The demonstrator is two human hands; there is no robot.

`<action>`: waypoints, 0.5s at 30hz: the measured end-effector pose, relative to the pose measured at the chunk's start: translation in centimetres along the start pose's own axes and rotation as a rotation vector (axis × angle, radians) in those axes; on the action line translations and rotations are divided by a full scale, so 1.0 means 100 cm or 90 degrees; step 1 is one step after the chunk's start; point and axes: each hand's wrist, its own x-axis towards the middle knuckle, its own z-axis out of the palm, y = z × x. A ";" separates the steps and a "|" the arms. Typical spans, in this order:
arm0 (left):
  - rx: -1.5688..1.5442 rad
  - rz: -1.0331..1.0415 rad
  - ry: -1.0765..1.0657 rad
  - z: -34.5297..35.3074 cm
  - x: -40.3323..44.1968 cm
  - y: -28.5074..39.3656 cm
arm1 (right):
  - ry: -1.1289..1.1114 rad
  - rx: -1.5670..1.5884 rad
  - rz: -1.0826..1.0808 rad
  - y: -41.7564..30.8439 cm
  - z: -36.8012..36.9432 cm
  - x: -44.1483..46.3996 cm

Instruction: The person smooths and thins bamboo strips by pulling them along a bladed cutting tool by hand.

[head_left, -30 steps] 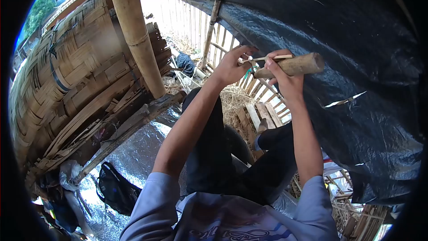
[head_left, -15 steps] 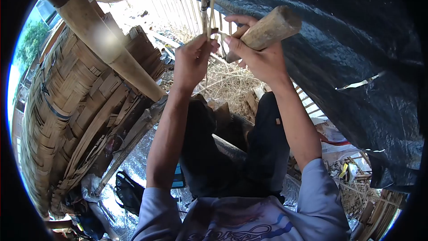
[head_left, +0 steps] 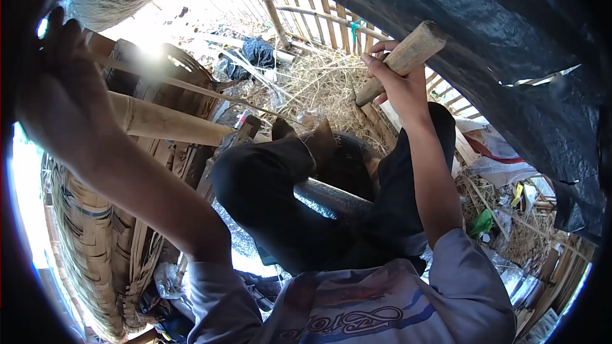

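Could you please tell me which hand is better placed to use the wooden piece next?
Probably the right hand: it grips the wooden piece, whereas the left hand is raised at the view's left edge, well away from it.

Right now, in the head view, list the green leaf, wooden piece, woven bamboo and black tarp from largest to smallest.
1. Black tarp
2. Woven bamboo
3. Wooden piece
4. Green leaf

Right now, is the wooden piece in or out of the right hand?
In: the right hand grips the wooden piece, thumb crossing over it.
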 end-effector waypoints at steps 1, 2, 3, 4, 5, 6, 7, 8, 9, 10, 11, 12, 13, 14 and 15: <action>0.045 -0.004 -0.018 0.008 0.004 0.008 | -0.022 -0.031 -0.001 0.007 -0.002 0.001; 0.090 -0.006 -0.035 0.015 0.008 0.016 | -0.028 -0.029 -0.014 0.012 -0.002 0.004; 0.291 0.052 0.075 0.034 0.007 0.017 | -0.030 -0.027 -0.009 0.014 -0.002 0.005; 0.300 0.064 0.080 0.021 0.013 0.021 | -0.040 -0.040 -0.003 0.015 -0.001 0.005; 0.308 0.075 0.086 0.008 0.019 0.026 | -0.050 -0.052 0.003 0.016 0.000 0.006; 0.293 0.071 0.087 0.000 0.021 0.029 | -0.063 -0.041 0.002 0.020 0.002 0.007; 0.264 0.052 0.072 -0.007 0.021 0.032 | -0.062 -0.036 0.004 0.022 0.004 0.008; 0.232 0.033 0.059 -0.014 0.022 0.036 | -0.077 -0.029 0.009 0.023 0.005 0.008; 0.200 0.013 0.045 -0.022 0.024 0.042 | -0.092 -0.023 0.014 0.024 0.007 0.008; 0.162 -0.010 0.032 -0.029 0.027 0.048 | -0.105 -0.029 0.017 0.022 0.008 0.008; 0.124 -0.035 0.015 -0.036 0.031 0.056 | -0.103 -0.025 0.020 0.025 0.009 0.008; 0.079 -0.066 -0.001 -0.045 0.037 0.064 | -0.110 -0.053 -0.016 0.028 0.011 0.009; 0.033 -0.096 -0.017 -0.053 0.041 0.070 | -0.118 -0.079 -0.053 0.031 0.013 0.009; -0.005 -0.126 -0.033 -0.062 0.044 0.076 | -0.118 -0.072 -0.058 0.029 0.015 0.008; -0.037 -0.150 -0.047 -0.065 0.045 0.077 | -0.116 -0.066 -0.058 0.031 0.017 0.009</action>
